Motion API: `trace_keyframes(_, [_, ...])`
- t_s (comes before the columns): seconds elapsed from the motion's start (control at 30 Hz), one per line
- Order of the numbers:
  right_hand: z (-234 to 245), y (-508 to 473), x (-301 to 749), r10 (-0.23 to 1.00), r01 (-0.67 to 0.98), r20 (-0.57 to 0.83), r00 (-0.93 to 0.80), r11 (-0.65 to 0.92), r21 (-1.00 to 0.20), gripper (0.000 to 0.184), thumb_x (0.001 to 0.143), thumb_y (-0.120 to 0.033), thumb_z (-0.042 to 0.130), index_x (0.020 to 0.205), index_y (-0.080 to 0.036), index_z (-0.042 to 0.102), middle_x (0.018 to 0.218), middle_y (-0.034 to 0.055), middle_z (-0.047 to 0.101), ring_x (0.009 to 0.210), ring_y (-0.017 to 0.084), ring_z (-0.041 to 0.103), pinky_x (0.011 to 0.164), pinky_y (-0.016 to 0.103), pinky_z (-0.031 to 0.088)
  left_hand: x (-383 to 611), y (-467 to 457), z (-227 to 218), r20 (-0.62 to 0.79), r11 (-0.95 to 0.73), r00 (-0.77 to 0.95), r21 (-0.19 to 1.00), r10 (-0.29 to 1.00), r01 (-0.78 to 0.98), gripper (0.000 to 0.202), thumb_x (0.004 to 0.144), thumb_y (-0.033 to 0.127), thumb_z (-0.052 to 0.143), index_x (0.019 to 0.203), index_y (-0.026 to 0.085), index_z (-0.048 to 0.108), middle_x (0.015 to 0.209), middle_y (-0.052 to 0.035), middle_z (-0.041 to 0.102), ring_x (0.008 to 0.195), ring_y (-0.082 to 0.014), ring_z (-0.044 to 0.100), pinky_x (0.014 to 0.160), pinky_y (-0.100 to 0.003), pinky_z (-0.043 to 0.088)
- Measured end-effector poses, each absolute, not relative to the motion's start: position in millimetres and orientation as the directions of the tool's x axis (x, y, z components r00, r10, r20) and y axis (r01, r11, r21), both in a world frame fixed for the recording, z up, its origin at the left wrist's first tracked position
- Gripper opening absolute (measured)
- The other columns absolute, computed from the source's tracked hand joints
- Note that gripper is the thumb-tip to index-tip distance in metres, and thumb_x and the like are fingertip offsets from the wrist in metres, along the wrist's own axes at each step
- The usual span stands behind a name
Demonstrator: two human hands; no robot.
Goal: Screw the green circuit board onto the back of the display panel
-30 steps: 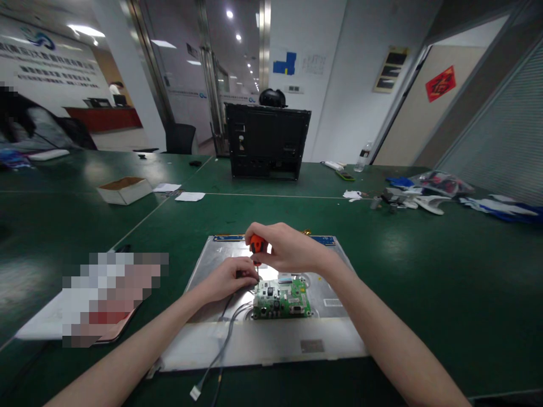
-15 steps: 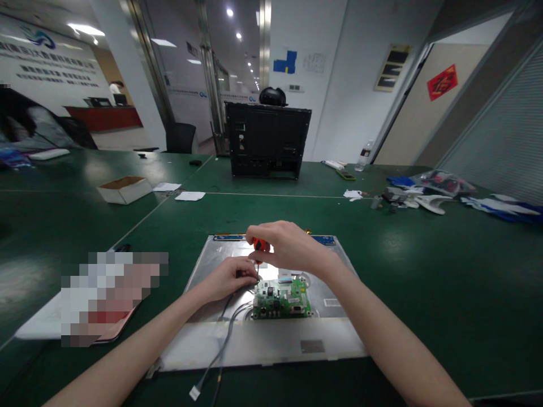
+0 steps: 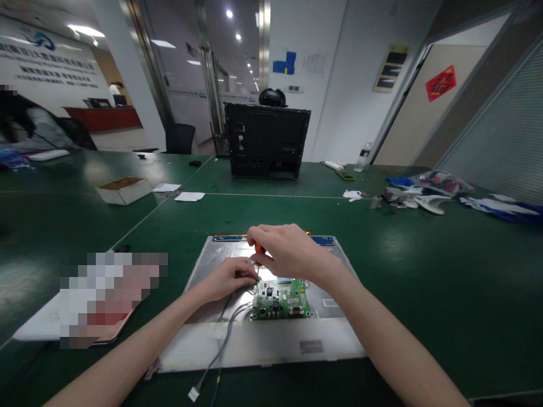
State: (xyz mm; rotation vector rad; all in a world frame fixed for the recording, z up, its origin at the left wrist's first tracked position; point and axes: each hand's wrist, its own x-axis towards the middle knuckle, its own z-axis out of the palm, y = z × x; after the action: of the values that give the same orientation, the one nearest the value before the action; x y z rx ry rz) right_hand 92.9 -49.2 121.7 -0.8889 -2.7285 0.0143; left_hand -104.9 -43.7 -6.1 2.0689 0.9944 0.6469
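At the far-left corner of the green circuit board point(image 3: 282, 298) on the metal panel point(image 3: 214, 257), tightly gripping an orange screwdriver point(image 3: 259, 247) in curled right hand point(image 3: 292, 249), bunching left hand point(image 3: 233, 276) beside its tip, hold unclear, apparently working mid-step, leaving completion undeterminable.

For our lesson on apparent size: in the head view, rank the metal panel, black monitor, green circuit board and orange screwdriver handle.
Metal panel
Black monitor
Green circuit board
Orange screwdriver handle, partly hidden by the right hand

Toward eleven o'clock on the green board point(image 3: 282, 299), my right hand point(image 3: 288, 249) now covers more of the orange screwdriver point(image 3: 259, 247).
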Motion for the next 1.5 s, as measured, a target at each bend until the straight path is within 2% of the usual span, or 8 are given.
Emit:
trace_keyframes(0.13, [120, -47, 92, 0.573, 0.585, 0.273, -0.773, 0.81, -0.044, 0.013, 0.089, -0.029, 0.047, 0.097, -0.019, 0.052, 0.089, 0.001, 0.064, 0.067, 0.013, 0.051, 0.051, 0.027, 0.021, -106, -44, -7, 0.076, -0.39, 0.57, 0.802, 0.818, 0.453, 0.011, 0.082, 0.017, 0.061, 0.085, 0.018, 0.072, 0.08, -0.0015, 0.07, 0.073, -0.0153, 0.062, 0.069, -0.026, 0.046])
trace_keyframes(0.33, [123, -51, 96, 0.517, 0.514, 0.278, -0.809, 0.853, -0.091, 0.016, 0.085, -0.024, 0.049, 0.099, -0.018, 0.051, 0.095, 0.0025, 0.064, 0.066, 0.012, 0.05, 0.051, 0.027, 0.022, -107, -41, -10, 0.111, -0.426, 0.576, 0.785, 0.81, 0.449, 0.009, 0.081, 0.017, 0.063, 0.085, 0.018, 0.071, 0.082, -0.0016, 0.07, 0.077, -0.0164, 0.062, 0.073, -0.027, 0.047])
trace_keyframes(0.53, [123, -51, 93, 0.547, 0.547, 0.264, -0.795, 0.833, -0.079, 0.015, 0.087, -0.025, 0.048, 0.1, -0.018, 0.052, 0.092, 0.0028, 0.065, 0.065, 0.012, 0.051, 0.05, 0.027, 0.021, -108, -41, -11, 0.123, -0.434, 0.584, 0.792, 0.802, 0.429, 0.013, 0.082, 0.015, 0.062, 0.086, 0.02, 0.073, 0.086, -0.0015, 0.071, 0.081, -0.0164, 0.063, 0.076, -0.027, 0.048])
trace_keyframes(0.73, [123, -49, 92, 0.569, 0.581, 0.252, -0.783, 0.814, -0.033, 0.017, 0.089, -0.032, 0.048, 0.097, -0.018, 0.053, 0.086, 0.0024, 0.065, 0.065, 0.013, 0.051, 0.051, 0.027, 0.02, -108, -43, -11, 0.095, -0.414, 0.578, 0.791, 0.811, 0.451, 0.015, 0.083, 0.014, 0.06, 0.088, 0.02, 0.073, 0.085, -0.0012, 0.071, 0.077, -0.0154, 0.063, 0.072, -0.026, 0.047])
trace_keyframes(0.97, [125, -53, 96, 0.507, 0.497, 0.242, -0.827, 0.861, -0.107, 0.022, 0.083, -0.021, 0.047, 0.104, -0.017, 0.05, 0.1, 0.0066, 0.063, 0.067, 0.013, 0.051, 0.051, 0.028, 0.021, -107, -41, -17, 0.142, -0.44, 0.563, 0.784, 0.814, 0.438, 0.005, 0.081, 0.017, 0.061, 0.078, 0.015, 0.065, 0.071, 0.0005, 0.064, 0.067, -0.014, 0.057, 0.062, -0.024, 0.043])
trace_keyframes(1.1, [125, -54, 94, 0.526, 0.522, 0.238, -0.816, 0.849, -0.087, 0.018, 0.084, -0.02, 0.045, 0.102, -0.017, 0.05, 0.096, 0.0052, 0.064, 0.065, 0.012, 0.049, 0.051, 0.027, 0.02, -108, -41, -18, 0.138, -0.439, 0.563, 0.781, 0.815, 0.444, 0.005, 0.081, 0.018, 0.06, 0.081, 0.015, 0.064, 0.073, -0.0003, 0.064, 0.066, -0.0141, 0.057, 0.062, -0.024, 0.043])
trace_keyframes(1.27, [125, -53, 91, 0.556, 0.562, 0.217, -0.803, 0.826, -0.039, 0.015, 0.088, -0.028, 0.048, 0.099, -0.019, 0.051, 0.088, 0.0033, 0.064, 0.064, 0.013, 0.05, 0.05, 0.027, 0.02, -108, -41, -20, 0.115, -0.416, 0.555, 0.787, 0.824, 0.455, 0.008, 0.08, 0.018, 0.059, 0.086, 0.016, 0.065, 0.074, 0.0, 0.064, 0.067, -0.0143, 0.057, 0.063, -0.025, 0.044])
trace_keyframes(1.5, [131, -57, 100, 0.523, 0.502, 0.18, -0.833, 0.851, -0.154, 0.014, 0.083, -0.023, 0.049, 0.097, -0.018, 0.048, 0.094, 0.0055, 0.062, 0.066, 0.012, 0.051, 0.052, 0.026, 0.026, -108, -42, -15, 0.13, -0.446, 0.561, 0.758, 0.818, 0.476, 0.007, 0.081, 0.021, 0.061, 0.081, 0.016, 0.065, 0.076, -0.001, 0.064, 0.072, -0.0156, 0.056, 0.067, -0.025, 0.044])
